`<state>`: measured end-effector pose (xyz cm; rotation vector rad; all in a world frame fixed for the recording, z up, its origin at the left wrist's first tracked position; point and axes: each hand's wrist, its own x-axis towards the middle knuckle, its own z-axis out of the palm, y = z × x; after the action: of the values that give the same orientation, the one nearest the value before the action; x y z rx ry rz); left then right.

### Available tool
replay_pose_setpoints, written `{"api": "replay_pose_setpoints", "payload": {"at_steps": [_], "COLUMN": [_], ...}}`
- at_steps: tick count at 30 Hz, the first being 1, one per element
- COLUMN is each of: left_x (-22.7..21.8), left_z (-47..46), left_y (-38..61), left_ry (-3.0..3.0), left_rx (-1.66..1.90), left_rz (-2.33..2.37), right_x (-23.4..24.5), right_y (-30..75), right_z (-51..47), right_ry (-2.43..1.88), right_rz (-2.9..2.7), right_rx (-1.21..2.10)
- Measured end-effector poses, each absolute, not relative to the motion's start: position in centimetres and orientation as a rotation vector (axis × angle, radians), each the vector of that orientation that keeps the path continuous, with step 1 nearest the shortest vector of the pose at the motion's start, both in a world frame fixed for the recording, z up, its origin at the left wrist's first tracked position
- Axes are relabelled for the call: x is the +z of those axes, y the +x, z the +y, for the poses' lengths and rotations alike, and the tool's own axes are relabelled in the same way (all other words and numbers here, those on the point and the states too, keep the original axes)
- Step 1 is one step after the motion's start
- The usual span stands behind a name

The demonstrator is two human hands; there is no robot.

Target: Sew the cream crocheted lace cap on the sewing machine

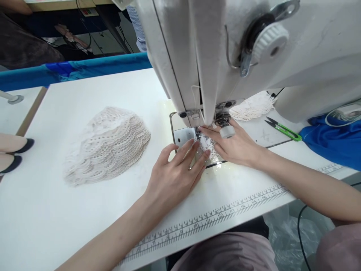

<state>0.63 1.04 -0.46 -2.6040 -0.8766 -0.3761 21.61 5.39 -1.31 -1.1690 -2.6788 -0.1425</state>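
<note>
A small piece of white lace (pixel 207 145) lies under the needle area of a sewing machine (pixel 180 56). My left hand (pixel 179 169) rests flat at the lace's left side, fingers stretched out, a ring on one of them. From the right, my right hand (pixel 235 145) presses on the same lace with its fingers extended; the machine's lower parts cover some of its fingertips. Beneath the lace, the metal needle plate (pixel 183 135) shows partly. To the left of my hands lies a stack of white lace pieces (pixel 113 146).
Behind the needle sits another lace pile (pixel 254 105). Green thread snips (pixel 284 130) lie on the right beside blue cloth (pixel 335 135). A printed ruler (pixel 208 220) runs along the front edge of the white table (pixel 84 222). Another person's fingers (pixel 14 152) reach in at far left.
</note>
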Motion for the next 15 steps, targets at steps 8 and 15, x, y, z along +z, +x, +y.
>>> {"api": "replay_pose_setpoints", "payload": {"at_steps": [8, 15], "left_x": [-0.2, -0.5], "left_z": [1.0, 1.0], "left_y": [0.9, 0.9], "left_ry": [-2.577, -2.554], "left_rx": [-0.405, -0.499], "left_rz": [-0.881, -0.897], "right_x": [-1.1, -1.0], "right_y": [21.8, 21.3], "right_z": [5.4, 4.0], "right_ry": [-1.125, -0.902], "right_rz": [-2.627, -2.504], "right_rx": [-0.141, -0.219]}}
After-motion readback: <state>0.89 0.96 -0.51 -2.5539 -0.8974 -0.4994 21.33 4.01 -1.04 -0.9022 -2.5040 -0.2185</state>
